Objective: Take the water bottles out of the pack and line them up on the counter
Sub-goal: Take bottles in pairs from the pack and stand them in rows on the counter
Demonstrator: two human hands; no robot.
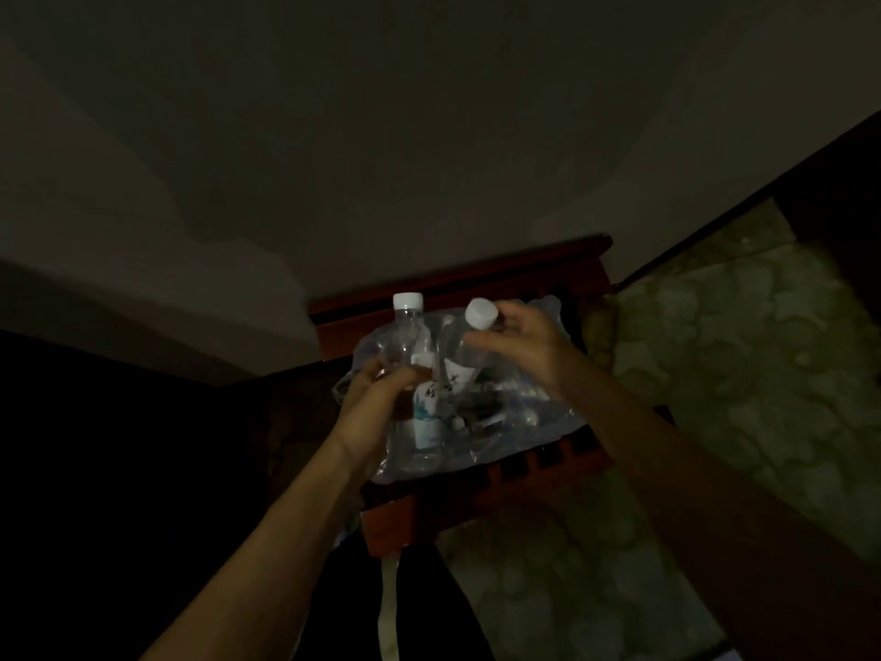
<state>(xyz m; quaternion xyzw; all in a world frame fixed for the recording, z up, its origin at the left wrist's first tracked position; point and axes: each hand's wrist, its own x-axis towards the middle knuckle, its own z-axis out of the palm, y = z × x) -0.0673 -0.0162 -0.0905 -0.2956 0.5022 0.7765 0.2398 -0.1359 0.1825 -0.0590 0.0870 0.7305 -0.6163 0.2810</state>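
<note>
Dim room. The left hand grips an upright water bottle, the right hand pinches a tilted bottle, both inside the plastic pack. The pack overhangs the near edge of the small wooden counter, a bed just right.

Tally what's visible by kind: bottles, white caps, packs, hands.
Water bottles clearly visible: 2, an upright bottle and a tilted bottle; any more inside the wrap are too dark to count.
White caps: 2, upright bottle's cap, tilted bottle's cap.
Plastic pack: 1.
Hands: 2, left hand, right hand.
Total: 7.
</note>
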